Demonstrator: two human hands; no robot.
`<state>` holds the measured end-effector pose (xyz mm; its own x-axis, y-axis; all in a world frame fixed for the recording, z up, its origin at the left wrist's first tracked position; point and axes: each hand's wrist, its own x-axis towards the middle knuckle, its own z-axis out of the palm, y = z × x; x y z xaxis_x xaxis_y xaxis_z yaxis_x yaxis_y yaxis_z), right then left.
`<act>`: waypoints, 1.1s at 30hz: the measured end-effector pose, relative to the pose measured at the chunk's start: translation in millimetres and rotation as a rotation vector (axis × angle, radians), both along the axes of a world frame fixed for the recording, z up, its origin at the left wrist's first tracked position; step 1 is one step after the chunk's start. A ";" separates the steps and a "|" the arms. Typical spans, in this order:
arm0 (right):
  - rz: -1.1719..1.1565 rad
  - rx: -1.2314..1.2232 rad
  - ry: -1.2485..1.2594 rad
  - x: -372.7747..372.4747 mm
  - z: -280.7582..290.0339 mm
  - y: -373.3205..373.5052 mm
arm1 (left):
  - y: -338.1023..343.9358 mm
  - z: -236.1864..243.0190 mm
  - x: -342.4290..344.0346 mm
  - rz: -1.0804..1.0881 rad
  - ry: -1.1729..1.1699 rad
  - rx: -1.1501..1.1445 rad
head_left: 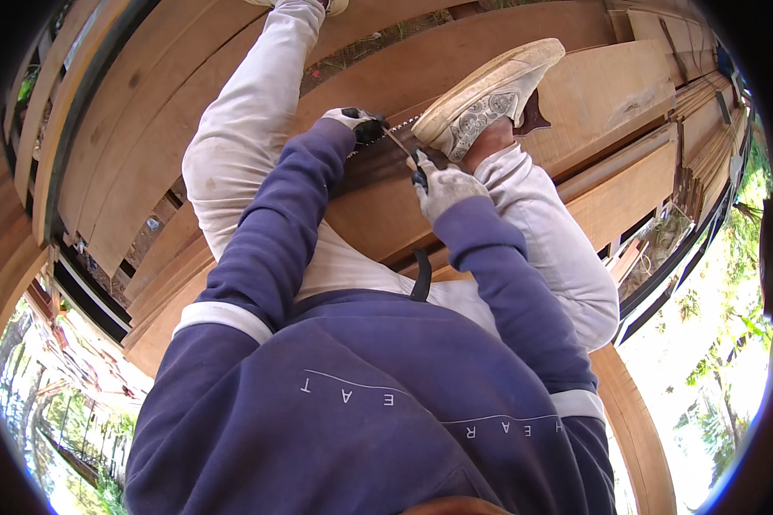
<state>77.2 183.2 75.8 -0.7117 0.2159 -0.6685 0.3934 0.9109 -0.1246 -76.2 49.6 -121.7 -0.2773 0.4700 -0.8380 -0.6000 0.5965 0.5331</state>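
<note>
My left hand [356,124], in a light glove with dark fingers, is closed at the far end of a thin rod [397,140], beside a toothed chain [402,119] on a long dark bar [375,158]. My right hand [441,184], in a similar glove, grips the rod's near end, which slants across the bar. My right shoe [481,94], off-white with a patterned side, lies at the bar's right end. Part of the chain is hidden behind my hands and foot. Whether my left fingers also touch the chain, I cannot tell.
Wooden planks and boards [601,94] lie under and around my outstretched legs [240,163]. More stacked boards [704,112] are at the right. A dark curved rail [86,305] runs along the left. Bright foliage shows past the edges on both sides.
</note>
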 end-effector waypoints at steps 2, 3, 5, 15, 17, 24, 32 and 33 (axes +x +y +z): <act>-0.029 -0.040 -0.009 -21.0 -5.5 -7.2 | -5.6 -21.2 -1.1 0.188 -0.174 -0.010; -0.002 -0.037 0.007 -26.1 -15.0 -8.0 | -5.9 -33.2 -4.6 0.251 -0.288 0.007; 0.001 -0.041 0.077 -20.4 -28.3 -7.1 | 2.9 -16.7 -9.2 0.365 -0.358 -0.018; -0.124 0.006 0.095 20.6 42.8 13.7 | -15.8 54.3 -6.7 0.454 -0.267 0.200; -0.123 -0.013 0.064 25.2 41.0 8.5 | -16.5 29.5 1.7 0.328 -0.162 0.102; -0.098 -0.015 0.007 19.6 26.4 3.7 | -11.8 20.6 -1.0 -0.312 0.296 0.045; -0.072 -0.017 -0.026 11.3 7.5 3.7 | 0.6 18.1 0.4 -0.385 0.161 0.018; -0.061 -0.026 -0.023 6.0 3.6 4.7 | 3.0 24.3 -0.2 -0.373 0.132 -0.028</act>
